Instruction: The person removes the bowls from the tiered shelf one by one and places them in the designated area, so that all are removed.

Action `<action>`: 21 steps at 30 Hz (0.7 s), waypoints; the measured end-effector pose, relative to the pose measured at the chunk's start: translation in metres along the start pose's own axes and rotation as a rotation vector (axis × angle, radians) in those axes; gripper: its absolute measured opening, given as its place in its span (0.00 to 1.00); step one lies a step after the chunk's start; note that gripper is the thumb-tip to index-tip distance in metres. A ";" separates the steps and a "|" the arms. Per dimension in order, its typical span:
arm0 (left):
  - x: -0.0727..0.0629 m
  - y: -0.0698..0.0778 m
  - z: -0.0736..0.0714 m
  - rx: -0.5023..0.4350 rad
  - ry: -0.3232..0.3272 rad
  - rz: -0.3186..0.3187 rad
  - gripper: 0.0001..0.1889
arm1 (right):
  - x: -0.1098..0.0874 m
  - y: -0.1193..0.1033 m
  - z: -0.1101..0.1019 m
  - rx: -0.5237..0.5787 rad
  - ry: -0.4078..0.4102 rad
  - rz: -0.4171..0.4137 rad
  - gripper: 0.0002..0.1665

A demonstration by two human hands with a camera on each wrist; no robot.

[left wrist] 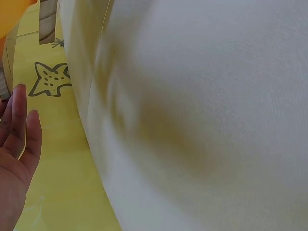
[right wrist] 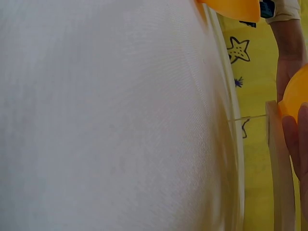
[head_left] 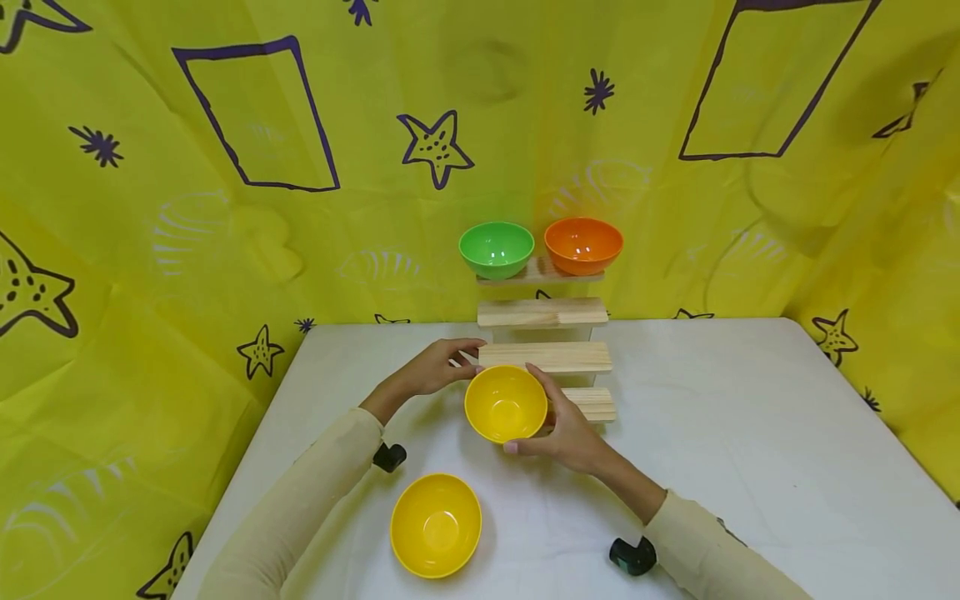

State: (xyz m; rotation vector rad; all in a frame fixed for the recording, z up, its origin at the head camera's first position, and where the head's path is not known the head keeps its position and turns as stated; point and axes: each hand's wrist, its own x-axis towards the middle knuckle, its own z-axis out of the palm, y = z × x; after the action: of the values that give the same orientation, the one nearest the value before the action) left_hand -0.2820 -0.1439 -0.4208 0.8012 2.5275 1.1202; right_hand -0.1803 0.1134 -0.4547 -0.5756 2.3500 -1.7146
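Note:
My right hand (head_left: 573,429) holds a yellow bowl (head_left: 506,404), thumb at its near rim and fingers along the far right side. The bowl faces up and overlaps the lower slats of a stepped wooden stand (head_left: 546,357) in the head view. At the left end of one slat, the fingertips of my left hand (head_left: 435,367) reach the wood, its thumb close to the bowl's rim. Those fingers look extended in the left wrist view, where part of the hand (left wrist: 17,149) shows. The right wrist view catches the held bowl (right wrist: 296,96) beside a slat (right wrist: 281,168).
A second yellow bowl (head_left: 436,527) sits on the white table (head_left: 750,433) nearer me. On the stand's top slat are a green bowl (head_left: 497,250) and an orange bowl (head_left: 583,247). Yellow patterned cloth (head_left: 375,225) surrounds the table. Dark wrist-worn pieces (head_left: 632,556) show by the sleeves.

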 end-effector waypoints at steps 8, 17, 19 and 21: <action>0.002 -0.003 -0.001 -0.055 -0.015 0.010 0.26 | -0.001 0.001 -0.001 0.008 -0.014 -0.022 0.62; 0.004 -0.005 -0.003 -0.076 -0.022 0.013 0.27 | -0.001 0.004 -0.004 0.006 -0.002 -0.023 0.62; 0.004 -0.005 -0.004 -0.077 -0.020 0.013 0.27 | -0.001 0.004 -0.004 0.015 0.000 -0.025 0.62; 0.004 -0.005 -0.004 -0.074 -0.017 0.013 0.27 | -0.002 0.004 -0.004 0.026 -0.005 -0.030 0.63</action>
State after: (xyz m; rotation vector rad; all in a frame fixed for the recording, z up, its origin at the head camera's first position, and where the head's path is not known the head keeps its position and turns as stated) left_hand -0.2888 -0.1465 -0.4215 0.8050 2.4550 1.1981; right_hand -0.1807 0.1192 -0.4575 -0.6134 2.3240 -1.7512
